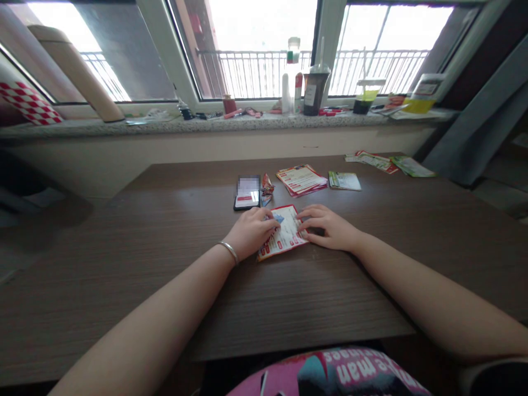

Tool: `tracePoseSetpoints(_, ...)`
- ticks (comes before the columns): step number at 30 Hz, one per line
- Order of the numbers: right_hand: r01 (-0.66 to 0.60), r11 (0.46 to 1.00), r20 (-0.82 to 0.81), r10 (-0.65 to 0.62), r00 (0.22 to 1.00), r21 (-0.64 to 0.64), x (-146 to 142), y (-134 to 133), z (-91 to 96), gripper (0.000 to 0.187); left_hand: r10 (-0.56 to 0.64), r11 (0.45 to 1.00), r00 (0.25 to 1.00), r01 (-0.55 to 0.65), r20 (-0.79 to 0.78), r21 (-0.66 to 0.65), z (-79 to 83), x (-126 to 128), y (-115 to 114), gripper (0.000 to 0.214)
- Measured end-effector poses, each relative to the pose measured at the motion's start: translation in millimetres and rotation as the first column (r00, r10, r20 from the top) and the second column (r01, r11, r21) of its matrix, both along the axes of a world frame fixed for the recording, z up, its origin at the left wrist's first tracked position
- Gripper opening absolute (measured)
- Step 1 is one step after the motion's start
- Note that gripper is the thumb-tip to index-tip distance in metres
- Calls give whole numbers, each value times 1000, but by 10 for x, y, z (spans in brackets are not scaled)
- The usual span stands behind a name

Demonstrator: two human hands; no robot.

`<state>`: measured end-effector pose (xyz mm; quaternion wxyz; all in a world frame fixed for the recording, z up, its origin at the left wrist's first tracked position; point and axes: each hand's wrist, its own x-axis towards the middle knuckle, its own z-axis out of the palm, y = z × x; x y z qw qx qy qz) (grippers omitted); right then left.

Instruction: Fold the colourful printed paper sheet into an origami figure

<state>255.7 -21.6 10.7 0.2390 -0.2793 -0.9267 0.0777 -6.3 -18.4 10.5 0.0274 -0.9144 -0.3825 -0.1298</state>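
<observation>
Both hands rest on a red-and-white printed leaflet (286,235) lying flat near the middle of the brown wood-grain surface (124,264), its corners skewed to the surface's edges. The left hand (251,231), a thin bangle (229,251) on its wrist, has its fingers curled down over the leaflet's left part, where a small blue flap shows; whether they pinch the paper or only press it cannot be told. The right hand (330,225) lies open and flat, its fingertips on the leaflet's right edge. Just beyond the left hand, toward the far edge, lies a phone (247,192) with its screen lit, and beside it a small folded paper figure (267,190). Farther right along that side sit a stack of red leaflets (301,179) and a green-printed stack (344,180), with more loose leaflets (373,160) near the far right corner. Behind the surface runs a stone windowsill (124,127) carrying bottles (293,74), a dark drink cup (315,88) and a cup of yellow drink (365,96), under bright windows with a balcony railing (247,71).
</observation>
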Motion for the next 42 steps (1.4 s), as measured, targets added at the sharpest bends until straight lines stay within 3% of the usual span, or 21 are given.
tracePoseSetpoints(7, -47, 999, 69, 45, 997, 19, -13, -3, -18, 30, -37, 995, 993, 26, -113, -93, -21, -4, -47, 56)
tracePoseSetpoints(13, -51, 998, 95, 47, 994, 47, -23, -3, -30, 24, -30, 985, 980, -4, -194, -172, -50, 1, -47, 68)
tracePoseSetpoints(19, -77, 996, 79, 73, 994, 51, -49, -4, -18, 16, -54, 992, 994, 43, -94, -116, -35, 24, -68, 50)
tracePoseSetpoints(26, -14, 997, 131, 4, 991, 73, -102, -107, 83, 13, -60, 995, 997, 57, -44, -80, 53, 137, -106, 17)
tracePoseSetpoints(32, 86, 987, 233, -117, 965, 138, -103, -174, 129, 19, -198, 976, 980, 199, 14, -94, 14, 116, -123, 27)
tracePoseSetpoints(37, 174, 984, 211, -176, 961, 28, -39, -156, 140, 22, -204, 971, 979, 198, -30, -130, 28, 93, -137, 35)
tracePoseSetpoints(42, 310, 915, 86, -298, 951, -257, 21, -48, 74, 23, -206, 963, 975, 187, -79, -196, 15, 64, -135, 48)
